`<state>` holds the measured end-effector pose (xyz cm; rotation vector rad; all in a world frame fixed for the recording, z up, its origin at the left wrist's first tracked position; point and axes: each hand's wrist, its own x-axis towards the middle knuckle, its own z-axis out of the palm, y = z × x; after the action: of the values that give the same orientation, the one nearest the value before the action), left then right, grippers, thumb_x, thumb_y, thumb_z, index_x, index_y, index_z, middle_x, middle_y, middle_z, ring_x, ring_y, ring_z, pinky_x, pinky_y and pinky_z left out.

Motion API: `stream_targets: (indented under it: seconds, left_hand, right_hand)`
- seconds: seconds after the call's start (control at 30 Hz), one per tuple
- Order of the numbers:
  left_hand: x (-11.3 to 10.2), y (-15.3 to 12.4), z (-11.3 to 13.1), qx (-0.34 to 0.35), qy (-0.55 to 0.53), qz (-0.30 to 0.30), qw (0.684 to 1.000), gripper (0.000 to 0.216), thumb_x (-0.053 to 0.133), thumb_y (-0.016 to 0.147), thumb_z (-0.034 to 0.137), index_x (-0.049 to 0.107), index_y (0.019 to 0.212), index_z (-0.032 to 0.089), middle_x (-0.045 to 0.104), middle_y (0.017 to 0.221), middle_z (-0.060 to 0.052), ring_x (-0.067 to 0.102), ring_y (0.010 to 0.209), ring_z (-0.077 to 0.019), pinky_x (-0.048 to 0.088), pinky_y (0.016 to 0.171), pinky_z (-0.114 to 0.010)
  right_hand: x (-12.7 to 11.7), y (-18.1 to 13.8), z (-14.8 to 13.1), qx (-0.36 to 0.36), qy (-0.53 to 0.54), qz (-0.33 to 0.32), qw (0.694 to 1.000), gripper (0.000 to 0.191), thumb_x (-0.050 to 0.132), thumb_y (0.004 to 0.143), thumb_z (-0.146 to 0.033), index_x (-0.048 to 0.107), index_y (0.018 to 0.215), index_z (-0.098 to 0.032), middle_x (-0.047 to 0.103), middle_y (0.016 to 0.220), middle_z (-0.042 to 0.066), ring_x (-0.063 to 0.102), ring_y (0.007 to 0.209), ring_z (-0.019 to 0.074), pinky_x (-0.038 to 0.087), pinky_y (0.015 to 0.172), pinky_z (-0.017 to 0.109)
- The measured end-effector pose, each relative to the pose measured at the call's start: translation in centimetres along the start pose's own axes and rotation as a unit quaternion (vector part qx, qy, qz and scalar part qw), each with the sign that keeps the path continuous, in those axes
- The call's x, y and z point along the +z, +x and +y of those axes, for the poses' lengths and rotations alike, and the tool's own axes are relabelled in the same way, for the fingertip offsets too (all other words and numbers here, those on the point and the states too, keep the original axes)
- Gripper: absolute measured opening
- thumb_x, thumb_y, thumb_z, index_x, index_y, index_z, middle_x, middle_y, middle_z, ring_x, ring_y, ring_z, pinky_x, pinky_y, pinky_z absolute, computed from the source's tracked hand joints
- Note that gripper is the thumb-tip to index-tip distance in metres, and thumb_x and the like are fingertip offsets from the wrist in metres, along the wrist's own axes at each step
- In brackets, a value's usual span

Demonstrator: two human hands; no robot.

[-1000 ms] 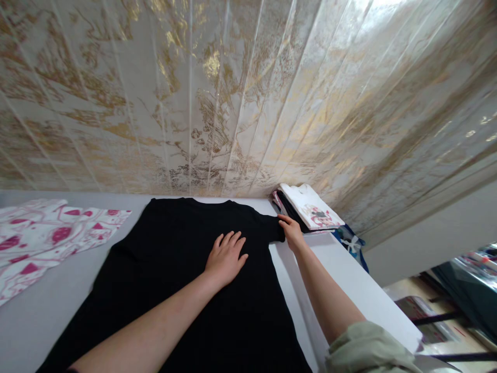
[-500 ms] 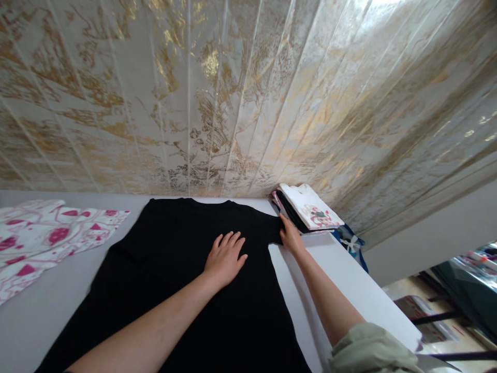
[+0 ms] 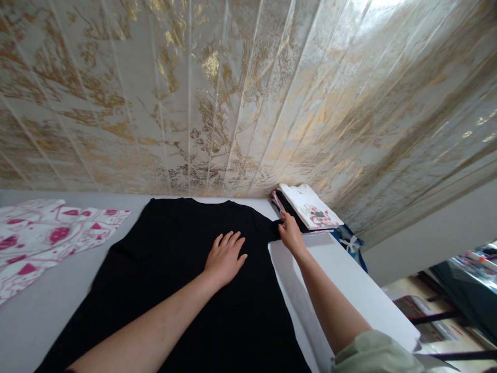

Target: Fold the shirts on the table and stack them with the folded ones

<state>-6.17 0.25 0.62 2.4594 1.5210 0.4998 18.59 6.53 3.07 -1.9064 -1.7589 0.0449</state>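
Note:
A black T-shirt (image 3: 171, 269) lies spread out on the white table, its neckline toward the wall. My left hand (image 3: 225, 259) rests flat on the upper part of the shirt, fingers spread. At the end of the right-hand sleeve is my right hand (image 3: 290, 234), thumb and fingers closed on the sleeve's edge. Part of the sleeve's hem is hidden behind these fingers. Just beyond the right hand sits a stack of folded clothes, with a white printed shirt (image 3: 310, 204) on top.
A white cloth with pink print (image 3: 50, 230) lies at the left. Behind the table (image 3: 349, 285) hangs a gold-patterned curtain (image 3: 217, 103). A blue item with a white bow (image 3: 351, 243) is beside the stack. Past the table's right edge the floor shows, with dark bars.
My right hand has risen slightly with the sleeve's edge, and the sleeve end looks narrower and bunched. My left hand has stayed flat in place.

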Motion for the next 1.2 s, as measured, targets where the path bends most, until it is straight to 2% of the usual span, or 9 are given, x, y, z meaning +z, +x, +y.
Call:
stream_targets:
  seconds: [0.17, 0.27, 0.37, 0.43, 0.6, 0.7, 0.83, 0.97, 1.2]
  left_hand:
    - [0.2, 0.0, -0.1, 0.0, -0.003, 0.006, 1.0, 0.046, 0.047, 0.095, 0.037, 0.05, 0.138, 0.023, 0.041, 0.152, -0.005, 0.032, 0.143, -0.025, 0.022, 0.118, -0.047]
    - [0.5, 0.0, -0.2, -0.001, -0.002, 0.011, 1.0, 0.045, 0.046, 0.095, 0.038, 0.05, 0.138, 0.024, 0.041, 0.152, -0.004, 0.031, 0.143, -0.0246, 0.021, 0.118, -0.047]
    - [0.7, 0.1, -0.2, -0.001, 0.005, 0.017, 1.0, 0.046, 0.047, 0.095, 0.038, 0.05, 0.138, 0.024, 0.041, 0.152, -0.004, 0.032, 0.143, -0.0242, 0.021, 0.118, -0.047]
    - [0.7, 0.1, -0.2, -0.001, 0.007, 0.017, 1.0, 0.046, 0.047, 0.094, 0.038, 0.05, 0.138, 0.024, 0.041, 0.152, -0.004, 0.032, 0.142, -0.0243, 0.021, 0.118, -0.047]
    - [0.4, 0.0, -0.2, 0.004, 0.006, 0.012, 1.0, 0.046, 0.048, 0.094, 0.037, 0.05, 0.138, 0.022, 0.042, 0.151, -0.006, 0.033, 0.142, -0.0252, 0.023, 0.118, -0.048]
    - [0.3, 0.0, -0.2, 0.005, 0.004, 0.012, 1.0, 0.046, 0.047, 0.094, 0.037, 0.05, 0.138, 0.023, 0.041, 0.152, -0.005, 0.032, 0.142, -0.025, 0.022, 0.118, -0.048]
    - [0.3, 0.0, -0.2, 0.002, 0.001, 0.006, 1.0, 0.046, 0.046, 0.094, 0.037, 0.049, 0.139, 0.025, 0.04, 0.153, -0.004, 0.032, 0.142, -0.0245, 0.022, 0.118, -0.047]
    - [0.2, 0.0, -0.2, 0.006, -0.003, 0.002, 1.0, 0.046, 0.046, 0.094, 0.038, 0.049, 0.138, 0.025, 0.04, 0.153, -0.005, 0.031, 0.143, -0.0245, 0.021, 0.118, -0.047]
    - [0.1, 0.0, -0.3, 0.002, 0.001, -0.008, 1.0, 0.046, 0.044, 0.095, 0.038, 0.049, 0.139, 0.025, 0.039, 0.153, -0.004, 0.03, 0.143, -0.0242, 0.02, 0.118, -0.047]
  right_hand:
    - [-0.2, -1.1, -0.6, 0.033, -0.093, 0.004, 0.995, 0.053, 0.049, 0.084, -0.015, 0.047, 0.137, -0.014, 0.052, 0.127, 0.017, 0.058, 0.107, 0.0266, 0.046, 0.09, 0.037]
    - [-0.1, -1.2, -2.3, -0.026, -0.17, 0.03, 0.985, 0.044, 0.043, 0.088, -0.013, 0.054, 0.131, -0.017, 0.049, 0.133, 0.018, 0.055, 0.111, 0.0292, 0.044, 0.091, 0.041]
    - [1.5, -0.3, -4.6, -0.104, -0.132, -0.044, 0.985, 0.041, 0.036, 0.092, -0.014, 0.056, 0.129, -0.015, 0.057, 0.125, 0.015, 0.053, 0.116, 0.0253, 0.041, 0.097, 0.036]
    - [3.5, 0.5, -5.8, -0.119, -0.093, -0.114, 0.982, 0.043, 0.036, 0.095, -0.019, 0.051, 0.135, -0.015, 0.056, 0.131, 0.013, 0.051, 0.121, 0.0218, 0.039, 0.1, 0.032]
    - [7.5, 2.4, -6.8, -0.061, -0.113, -0.154, 0.98, 0.058, 0.033, 0.099, -0.043, 0.031, 0.15, -0.015, 0.028, 0.157, 0.012, 0.023, 0.144, 0.0248, 0.019, 0.115, 0.045]
    - [8.0, 3.2, -6.4, -0.03, -0.123, -0.158, 0.979, 0.064, 0.029, 0.099, -0.051, 0.026, 0.152, -0.016, 0.024, 0.159, 0.012, 0.019, 0.146, 0.0253, 0.015, 0.116, 0.048]
    - [7.4, 3.1, -5.1, -0.07, -0.109, -0.149, 0.98, 0.062, 0.03, 0.099, -0.05, 0.025, 0.152, -0.019, 0.025, 0.158, 0.01, 0.02, 0.145, 0.0222, 0.017, 0.116, 0.044]
    - [5.9, 1.9, -1.9, -0.103, -0.094, -0.134, 0.981, 0.059, 0.032, 0.099, -0.046, 0.028, 0.151, -0.018, 0.027, 0.157, 0.01, 0.023, 0.145, 0.0197, 0.022, 0.115, 0.038]
    - [2.3, -1.1, 3.7, -0.094, -0.08, -0.076, 0.989, 0.056, 0.037, 0.095, -0.038, 0.039, 0.143, -0.009, 0.04, 0.149, 0.017, 0.034, 0.139, 0.0233, 0.027, 0.113, 0.041]
